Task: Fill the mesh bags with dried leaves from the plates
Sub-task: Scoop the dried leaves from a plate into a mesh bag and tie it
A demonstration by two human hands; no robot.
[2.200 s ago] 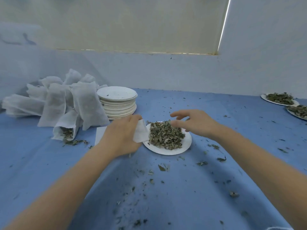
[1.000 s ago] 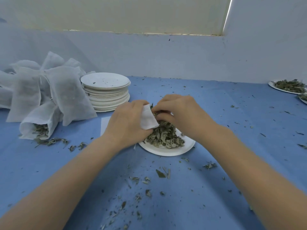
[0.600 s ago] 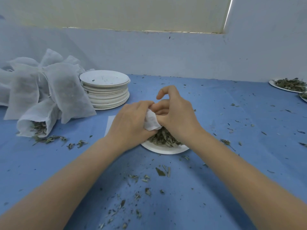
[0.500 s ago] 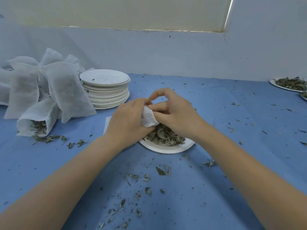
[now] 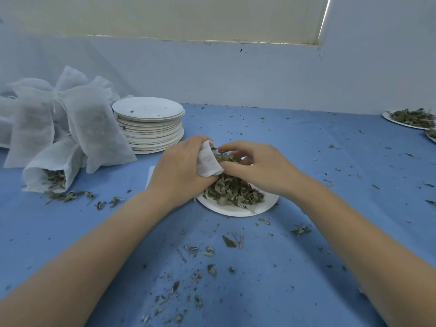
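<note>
Leaves [image 5: 232, 191] sit heaped on plate [image 5: 238, 210]; my left hand [image 5: 181, 172] grips bag [image 5: 208, 160] at its mouth, right hand [image 5: 257, 166] curled, raking leaves in (I'd keep the mouth low, wide).

Soft, even, cool light fills the scene, with a thin bright strip of glare at the upper right edge of the blind [image 5: 323, 20]. Shadows are faint and diffuse on the blue surface [image 5: 306, 256], darkest between the forearms. The wide lens bows the edges; focus is fairly sharp centrally, softer toward the corners.
</note>
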